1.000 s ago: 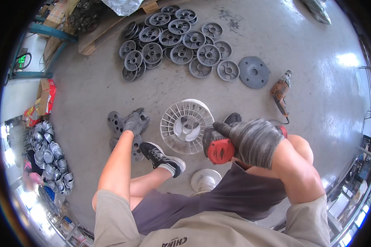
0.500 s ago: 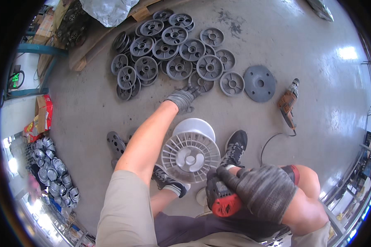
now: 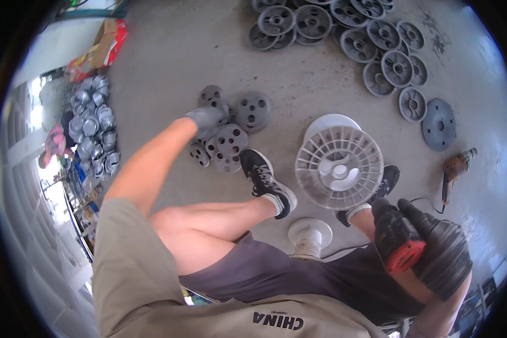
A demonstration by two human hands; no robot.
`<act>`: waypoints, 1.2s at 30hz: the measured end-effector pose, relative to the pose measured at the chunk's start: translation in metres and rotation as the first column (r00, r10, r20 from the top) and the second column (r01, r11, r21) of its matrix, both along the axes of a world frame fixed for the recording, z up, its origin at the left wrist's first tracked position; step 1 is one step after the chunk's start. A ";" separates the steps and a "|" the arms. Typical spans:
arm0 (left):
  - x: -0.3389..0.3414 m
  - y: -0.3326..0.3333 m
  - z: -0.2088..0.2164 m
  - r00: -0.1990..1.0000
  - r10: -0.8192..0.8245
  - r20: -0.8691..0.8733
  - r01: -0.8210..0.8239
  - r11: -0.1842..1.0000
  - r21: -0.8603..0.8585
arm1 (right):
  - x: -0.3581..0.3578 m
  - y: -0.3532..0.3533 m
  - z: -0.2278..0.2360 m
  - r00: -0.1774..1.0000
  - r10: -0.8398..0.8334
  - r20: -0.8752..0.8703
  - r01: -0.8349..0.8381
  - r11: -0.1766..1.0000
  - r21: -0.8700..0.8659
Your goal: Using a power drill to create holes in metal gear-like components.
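Observation:
My left hand (image 3: pixel 208 119) in a dark grey glove reaches over a small group of grey metal discs with round holes. A tilted disc (image 3: pixel 226 112) stands right at its fingers, which are blurred and partly hidden, so the grip does not show. Beside it lie another holed disc (image 3: pixel 253 110) and a nearer one (image 3: pixel 231 139). My right hand (image 3: pixel 446 256), also gloved, is closed around a black and red power tool (image 3: pixel 407 256) above my right thigh. Between my feet stands a pale plastic reel (image 3: pixel 305 169) with a slatted top.
A pile of grey spoked wheels (image 3: pixel 397 69) spreads across the far floor. To the right lie a flat grey plate (image 3: pixel 440 125) with holes and a corded drill (image 3: pixel 455 170). Shiny metal parts (image 3: pixel 90 124) are heaped at left, below a red carton (image 3: pixel 117 42). A white spool (image 3: pixel 310 230) stands between my legs.
The view has swung left. My left hand has left the spoked-wheel pile and come over to the small group of holed discs. My right hand keeps the power tool.

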State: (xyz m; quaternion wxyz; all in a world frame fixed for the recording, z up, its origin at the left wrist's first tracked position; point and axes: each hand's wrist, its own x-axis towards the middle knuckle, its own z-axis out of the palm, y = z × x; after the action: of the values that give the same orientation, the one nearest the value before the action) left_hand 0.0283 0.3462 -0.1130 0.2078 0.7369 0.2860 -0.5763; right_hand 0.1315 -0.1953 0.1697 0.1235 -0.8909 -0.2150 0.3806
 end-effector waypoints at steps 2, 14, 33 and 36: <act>-0.022 0.014 0.041 0.791 -0.596 -0.138 0.604 0.796 0.024 | -0.001 0.009 0.011 1.000 0.015 0.023 -0.014 0.999 -0.046; -0.187 -0.051 -0.049 0.894 -0.136 0.426 -0.082 0.887 0.455 | -0.020 0.023 -0.056 0.261 -0.449 -0.854 0.875 0.483 0.013; -0.188 -0.024 -0.035 0.855 -0.259 0.449 0.066 0.913 0.402 | -0.002 0.047 -0.057 0.959 -0.047 -0.278 0.044 0.999 -0.018; -0.226 -0.015 -0.060 0.859 -0.196 0.473 -0.009 0.918 0.397 | 0.000 0.044 -0.064 0.952 -0.032 -0.304 0.064 0.993 0.096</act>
State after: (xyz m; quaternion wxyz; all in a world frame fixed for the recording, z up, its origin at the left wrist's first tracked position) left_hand -0.1973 0.3315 -0.1729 0.0974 0.9010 0.2921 -0.3057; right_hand 0.1318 -0.1517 0.1055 0.2109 -0.8196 -0.1915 0.4970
